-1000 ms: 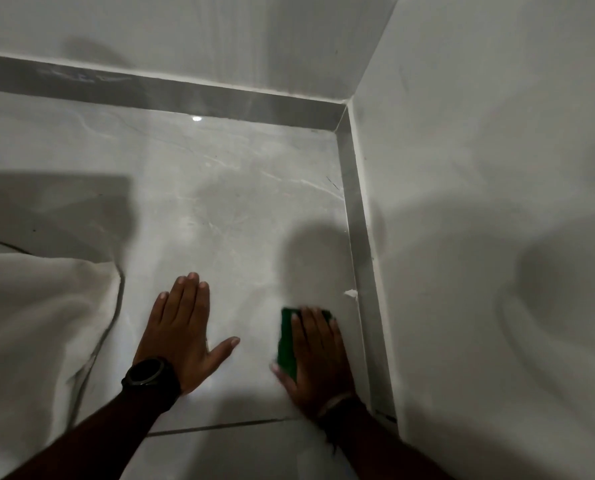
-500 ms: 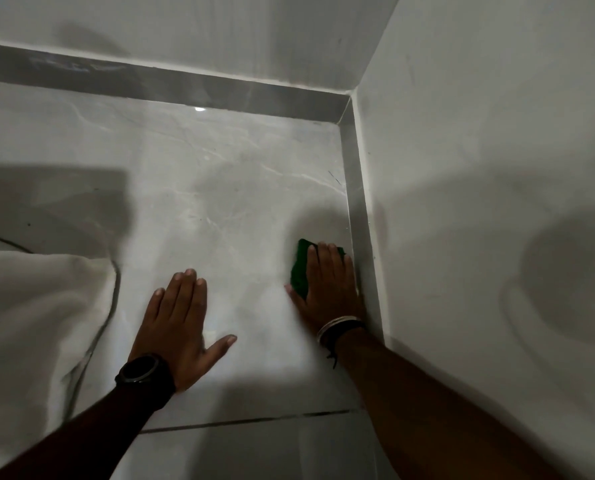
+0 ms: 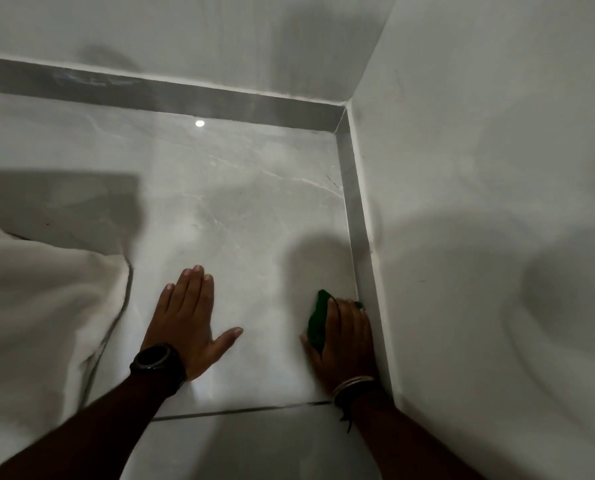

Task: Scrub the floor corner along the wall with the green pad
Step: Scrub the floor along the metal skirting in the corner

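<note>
My right hand (image 3: 344, 337) presses flat on a green pad (image 3: 317, 320) against the pale marble floor tile (image 3: 247, 209), right beside the grey skirting strip (image 3: 360, 244) of the right wall. Only the pad's left and top edges show from under my fingers. My left hand (image 3: 188, 317), wearing a black watch, lies flat on the tile with fingers spread and holds nothing. The floor corner (image 3: 341, 128) where the two walls meet is farther ahead of the pad.
A white cloth (image 3: 43, 306) lies bunched on the floor at the left. The right wall (image 3: 479, 202) rises close beside my right arm. A dark grout line (image 3: 240, 410) crosses the floor just behind my wrists.
My right hand pushed the pad forward along the skirting, then pulled it back toward me. My left hand stayed flat in the same spot.
</note>
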